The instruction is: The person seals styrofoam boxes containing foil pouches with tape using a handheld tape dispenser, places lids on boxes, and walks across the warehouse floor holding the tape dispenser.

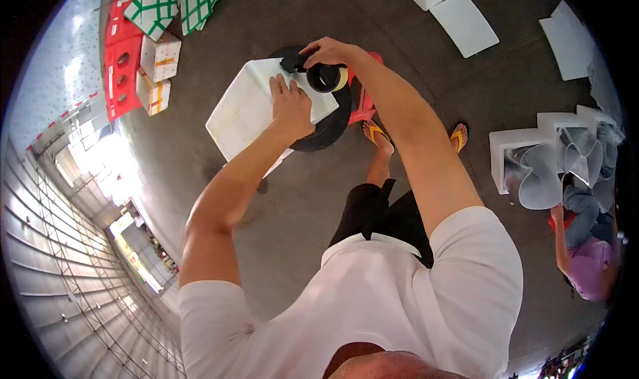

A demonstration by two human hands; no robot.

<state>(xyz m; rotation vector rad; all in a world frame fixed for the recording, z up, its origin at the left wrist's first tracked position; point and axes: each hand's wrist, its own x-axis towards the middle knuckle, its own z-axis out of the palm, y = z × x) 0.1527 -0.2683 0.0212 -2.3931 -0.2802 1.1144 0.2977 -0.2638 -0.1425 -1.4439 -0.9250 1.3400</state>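
A white foam box (243,109) lies tilted on a round black support (339,116). My left hand (291,106) rests on the box with its fingers stretched out and pressed flat near its upper right side. Just to the right of those fingertips, my right hand (327,51) is curled over a black tape dispenser (322,79). The dispenser's round hub faces up, and a pale yellow edge of the roll shows at its right. It sits at the box's edge. Any tape between dispenser and box cannot be made out.
Beside the black support is a red plastic piece (363,103), close to my feet. Taped foam boxes (160,56) stand by a red barrier (122,76) at left. At right, a person (591,262) is near white boxes with clear plastic liners (532,173). White panels (464,25) lie behind.
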